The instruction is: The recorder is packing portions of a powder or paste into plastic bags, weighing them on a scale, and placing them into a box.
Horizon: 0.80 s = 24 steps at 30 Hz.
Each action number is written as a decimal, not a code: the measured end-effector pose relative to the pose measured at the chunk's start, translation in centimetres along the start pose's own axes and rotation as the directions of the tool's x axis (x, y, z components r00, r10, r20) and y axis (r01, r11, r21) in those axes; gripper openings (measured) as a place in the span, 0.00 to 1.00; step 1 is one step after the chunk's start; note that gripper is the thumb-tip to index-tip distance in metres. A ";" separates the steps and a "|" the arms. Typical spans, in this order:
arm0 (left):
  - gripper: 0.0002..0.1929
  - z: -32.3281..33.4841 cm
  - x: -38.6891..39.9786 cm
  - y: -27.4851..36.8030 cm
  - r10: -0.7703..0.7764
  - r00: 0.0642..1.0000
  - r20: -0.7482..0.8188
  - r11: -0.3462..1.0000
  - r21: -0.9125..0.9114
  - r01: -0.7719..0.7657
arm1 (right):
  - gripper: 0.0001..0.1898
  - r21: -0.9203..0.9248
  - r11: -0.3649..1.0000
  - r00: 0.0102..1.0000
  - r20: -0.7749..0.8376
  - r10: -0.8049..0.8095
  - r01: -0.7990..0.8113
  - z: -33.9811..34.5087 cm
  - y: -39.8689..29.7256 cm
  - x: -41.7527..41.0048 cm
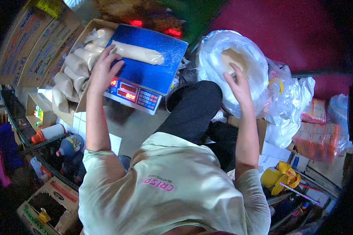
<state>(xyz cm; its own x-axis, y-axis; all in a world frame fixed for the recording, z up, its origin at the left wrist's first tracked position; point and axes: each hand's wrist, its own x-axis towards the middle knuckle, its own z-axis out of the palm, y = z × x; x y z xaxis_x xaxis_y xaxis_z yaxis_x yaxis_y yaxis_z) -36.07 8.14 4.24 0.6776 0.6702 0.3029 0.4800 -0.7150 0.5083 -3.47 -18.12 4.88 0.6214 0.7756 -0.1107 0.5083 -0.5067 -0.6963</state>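
A long clear plastic bag of pale granular contents (138, 53) lies on the blue platform of a digital scale (153, 77). My left hand (107, 66) is over the platform's left edge, fingers apart, near the bag's left end; whether a fingertip touches the bag is unclear. Similar filled bags (76, 64) are piled in a cardboard box (82, 101) at the scale's left. My right hand (236, 80) hovers at the mouth of a large sack with a plastic liner (206, 64), thumb and fingers apart. Pale granular stuff (232, 58) shows inside the sack.
Clear and white plastic bags (285, 88) lie right of the sack, with orange packets (317, 138) beyond. Large cartons (38, 44) stand at upper left. A capped bottle (51, 132) and a blue jug (72, 145) are at left. A yellow container (273, 177) sits at lower right.
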 end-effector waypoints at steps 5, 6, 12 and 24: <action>0.10 0.6 -0.3 -0.5 0.020 0.999 -0.028 0.999 -0.044 -0.021 | 0.29 -0.061 0.978 0.979 0.022 -0.201 0.202 5.6 -3.0 0.7; 0.10 0.8 -0.4 -0.9 0.016 0.999 -0.033 0.996 -0.084 -0.019 | 0.26 -0.103 0.971 0.977 0.018 -0.215 0.215 6.5 -3.9 0.7; 0.13 3.2 0.4 -1.5 0.163 0.984 -0.074 0.987 0.020 -0.162 | 0.23 -0.237 0.873 0.900 0.013 -0.435 0.426 9.4 -5.4 2.3; 0.18 7.6 1.0 -2.0 0.120 0.990 -0.080 0.979 0.172 -0.105 | 0.21 -0.318 0.836 0.892 0.089 -0.444 0.448 11.4 -7.0 4.2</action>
<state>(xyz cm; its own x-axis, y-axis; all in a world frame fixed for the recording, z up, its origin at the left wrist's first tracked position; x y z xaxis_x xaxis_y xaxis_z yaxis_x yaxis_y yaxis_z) -32.14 8.71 -2.63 0.6834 0.5934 0.4253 0.4953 -0.8048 0.3271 -11.26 -7.03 1.22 0.2755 0.9499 0.1474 0.8927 -0.1959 -0.4059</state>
